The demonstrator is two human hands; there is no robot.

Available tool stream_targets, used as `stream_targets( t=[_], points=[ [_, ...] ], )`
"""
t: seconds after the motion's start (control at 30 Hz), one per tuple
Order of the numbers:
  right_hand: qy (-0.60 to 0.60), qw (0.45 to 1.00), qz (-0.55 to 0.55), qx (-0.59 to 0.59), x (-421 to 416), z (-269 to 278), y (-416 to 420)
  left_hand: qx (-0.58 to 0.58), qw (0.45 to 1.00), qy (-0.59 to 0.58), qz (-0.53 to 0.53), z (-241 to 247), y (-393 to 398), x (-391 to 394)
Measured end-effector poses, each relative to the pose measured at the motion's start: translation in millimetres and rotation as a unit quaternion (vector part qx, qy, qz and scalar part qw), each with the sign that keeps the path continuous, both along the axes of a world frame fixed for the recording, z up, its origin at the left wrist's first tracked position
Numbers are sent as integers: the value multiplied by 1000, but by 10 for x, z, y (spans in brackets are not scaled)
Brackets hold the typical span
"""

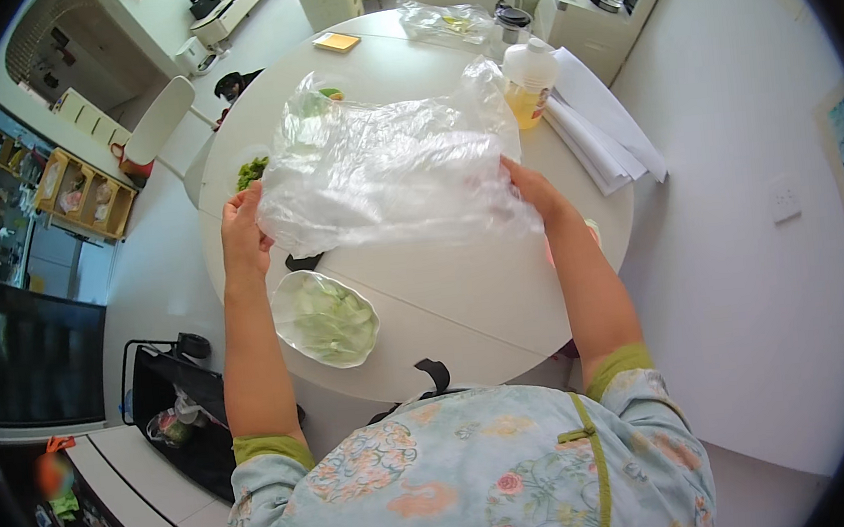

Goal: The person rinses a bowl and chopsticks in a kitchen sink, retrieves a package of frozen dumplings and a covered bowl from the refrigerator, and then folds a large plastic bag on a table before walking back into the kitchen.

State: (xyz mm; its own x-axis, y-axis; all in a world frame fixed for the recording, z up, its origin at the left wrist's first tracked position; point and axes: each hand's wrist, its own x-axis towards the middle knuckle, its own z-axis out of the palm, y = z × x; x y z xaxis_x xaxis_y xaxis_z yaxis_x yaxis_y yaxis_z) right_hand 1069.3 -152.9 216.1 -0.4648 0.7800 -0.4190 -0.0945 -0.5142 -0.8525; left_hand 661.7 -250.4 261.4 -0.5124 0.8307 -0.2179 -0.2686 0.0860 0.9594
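Observation:
A clear plastic bag is spread between my two hands above a round white table. My left hand pinches its left edge, and my right hand grips its right edge. Below the bag, near the left of the table, sits a white bowl of pale green sliced vegetable, which looks covered with clear film. Leafy greens lie just beyond my left hand. A black object shows partly from under the bag. Some of what lies behind the bag is blurred by the plastic.
A plastic jug with yellow liquid and folded white sheets stand and lie at the right. Toward the far edge are a lidded pitcher, a crumpled plastic bag and a yellow box. A white chair stands at left.

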Motion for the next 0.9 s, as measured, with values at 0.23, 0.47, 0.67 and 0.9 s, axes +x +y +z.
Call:
stream_targets(
  t=[0.23,0.47,0.67,0.9],
  points=[
    [-39,962,-237,-131,403,-644,-41,-19,989,-127,-75,-964,-47,122],
    [-302,864,-371,157,1101,-1322,-450,-132,983,58,-112,-1610,180,504],
    [-714,636,-211,205,1414,-1377,-1067,-129,959,233,-102,-1898,73,818],
    [-679,714,-117,128,1651,-1673,-683,-101,973,194,-70,-2033,-1,1208]
  ],
)
